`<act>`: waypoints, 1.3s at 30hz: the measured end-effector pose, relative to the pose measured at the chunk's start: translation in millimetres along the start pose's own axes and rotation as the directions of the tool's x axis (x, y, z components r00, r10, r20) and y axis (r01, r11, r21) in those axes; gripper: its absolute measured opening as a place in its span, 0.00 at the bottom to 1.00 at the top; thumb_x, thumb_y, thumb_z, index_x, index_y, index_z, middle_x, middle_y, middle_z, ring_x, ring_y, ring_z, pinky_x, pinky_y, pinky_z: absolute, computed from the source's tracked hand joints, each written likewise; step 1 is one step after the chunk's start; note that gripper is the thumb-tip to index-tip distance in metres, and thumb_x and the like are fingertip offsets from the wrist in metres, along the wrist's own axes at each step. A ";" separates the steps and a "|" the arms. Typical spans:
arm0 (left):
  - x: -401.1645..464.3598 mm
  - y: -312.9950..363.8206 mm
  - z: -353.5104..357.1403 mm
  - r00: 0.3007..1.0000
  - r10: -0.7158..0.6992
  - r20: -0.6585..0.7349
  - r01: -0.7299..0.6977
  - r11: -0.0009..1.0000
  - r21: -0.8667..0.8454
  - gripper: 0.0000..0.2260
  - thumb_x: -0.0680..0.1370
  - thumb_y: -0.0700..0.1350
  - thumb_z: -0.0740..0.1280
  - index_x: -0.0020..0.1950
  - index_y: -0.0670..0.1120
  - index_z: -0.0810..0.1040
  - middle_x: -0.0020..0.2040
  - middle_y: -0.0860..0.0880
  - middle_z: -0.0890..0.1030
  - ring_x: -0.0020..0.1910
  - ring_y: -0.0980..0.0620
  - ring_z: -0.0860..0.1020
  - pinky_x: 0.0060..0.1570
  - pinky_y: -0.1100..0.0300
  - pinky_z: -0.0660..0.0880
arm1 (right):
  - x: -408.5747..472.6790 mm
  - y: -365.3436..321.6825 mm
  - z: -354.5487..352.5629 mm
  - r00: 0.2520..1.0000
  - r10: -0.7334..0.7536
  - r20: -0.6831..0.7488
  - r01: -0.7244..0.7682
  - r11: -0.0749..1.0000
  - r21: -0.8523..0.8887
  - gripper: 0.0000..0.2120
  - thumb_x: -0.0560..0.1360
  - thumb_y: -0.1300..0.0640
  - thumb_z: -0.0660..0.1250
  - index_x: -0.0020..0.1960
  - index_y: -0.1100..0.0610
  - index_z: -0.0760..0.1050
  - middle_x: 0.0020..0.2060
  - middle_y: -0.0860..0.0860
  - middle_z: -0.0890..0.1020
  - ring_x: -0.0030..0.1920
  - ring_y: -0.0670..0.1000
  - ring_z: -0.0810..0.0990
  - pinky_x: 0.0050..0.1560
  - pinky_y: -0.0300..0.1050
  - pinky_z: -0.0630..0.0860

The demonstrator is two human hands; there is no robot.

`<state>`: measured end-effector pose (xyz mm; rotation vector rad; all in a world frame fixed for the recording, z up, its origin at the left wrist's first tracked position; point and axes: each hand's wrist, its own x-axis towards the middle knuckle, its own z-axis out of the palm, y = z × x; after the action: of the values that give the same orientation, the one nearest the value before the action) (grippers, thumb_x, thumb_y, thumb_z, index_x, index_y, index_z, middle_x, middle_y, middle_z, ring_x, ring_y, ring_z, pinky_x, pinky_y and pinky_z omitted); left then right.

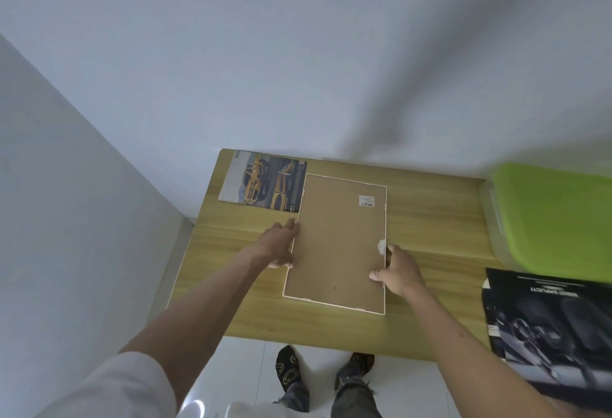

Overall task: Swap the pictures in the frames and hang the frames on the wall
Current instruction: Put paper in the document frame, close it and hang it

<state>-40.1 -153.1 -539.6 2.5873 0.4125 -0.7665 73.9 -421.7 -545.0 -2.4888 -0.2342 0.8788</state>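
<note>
Frame: the white-edged frame lies face down at the centre of the picture, its brown backing board up, resting flat on the wooden table. A small white barcode label sits near its upper right corner.
Left hand: your left hand lies against the frame's left edge, fingers stretched out and relaxed along it, touching the rim without curling round it.
Right hand: your right hand grasps the frame's right edge, thumb on the backing board and fingers wrapped over the rim.
Yellow picture: a print showing a yellow car lies flat at the upper left of the table; the frame's upper left corner just overlaps or touches its right end, and you cannot tell which.
Dark picture: a black print with white lettering lies at the lower right, hanging partly over the table's near edge, well apart from the frame.
Green box: a clear container with a lime-green lid sits at the right edge, above the dark print.
Below the table: your feet in dark patterned socks stand on a glossy white floor.
</note>
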 end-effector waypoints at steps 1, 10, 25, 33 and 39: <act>-1.7 3.4 1.9 1.000 -0.010 -0.020 0.011 1.000 0.004 0.46 0.71 0.45 0.76 0.80 0.44 0.50 0.80 0.48 0.53 0.71 0.41 0.65 0.70 0.49 0.66 | -1.2 -1.5 3.1 1.000 0.028 -0.013 -0.028 0.999 0.022 0.31 0.65 0.60 0.77 0.66 0.57 0.72 0.57 0.53 0.79 0.57 0.55 0.78 0.53 0.44 0.74; -10.9 28.4 16.7 0.963 -0.245 -0.109 0.163 0.858 -0.488 0.35 0.73 0.34 0.63 0.79 0.45 0.57 0.67 0.44 0.76 0.64 0.41 0.75 0.60 0.53 0.75 | -1.5 -7.7 0.4 0.973 0.223 0.065 -0.232 0.936 0.263 0.34 0.68 0.71 0.71 0.72 0.60 0.64 0.59 0.56 0.77 0.57 0.56 0.77 0.52 0.46 0.75; -31.6 58.9 -49.2 0.838 -0.469 -0.278 -0.030 0.469 -0.883 0.14 0.64 0.36 0.79 0.47 0.49 0.87 0.47 0.47 0.86 0.52 0.45 0.83 0.54 0.45 0.80 | -46.5 -30.2 -84.3 0.998 -0.024 -0.054 0.047 0.887 0.459 0.25 0.71 0.57 0.75 0.63 0.49 0.67 0.49 0.52 0.81 0.49 0.50 0.82 0.45 0.44 0.76; -54.8 137.6 -96.9 0.810 -0.427 -0.401 -0.095 0.581 -0.809 0.09 0.70 0.37 0.72 0.49 0.42 0.85 0.42 0.46 0.83 0.36 0.48 0.75 0.36 0.59 0.69 | -78.3 -41.3 -171.2 0.951 -0.211 -0.226 0.298 0.818 0.492 0.19 0.71 0.62 0.76 0.57 0.51 0.74 0.41 0.48 0.81 0.42 0.48 0.80 0.39 0.41 0.71; -74.3 228.0 -113.2 0.755 -0.421 -0.503 -0.209 0.572 -0.793 0.31 0.75 0.59 0.69 0.73 0.44 0.69 0.69 0.43 0.75 0.68 0.44 0.72 0.66 0.49 0.70 | -116.5 -43.9 -224.7 0.853 -0.323 -0.410 0.456 0.843 0.284 0.16 0.69 0.59 0.74 0.52 0.47 0.74 0.41 0.48 0.82 0.41 0.51 0.81 0.35 0.43 0.72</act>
<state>39.2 -312.0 -342.6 1.7946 0.9025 0.3567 124.3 -507.4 -308.2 -2.0769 -0.4026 0.2666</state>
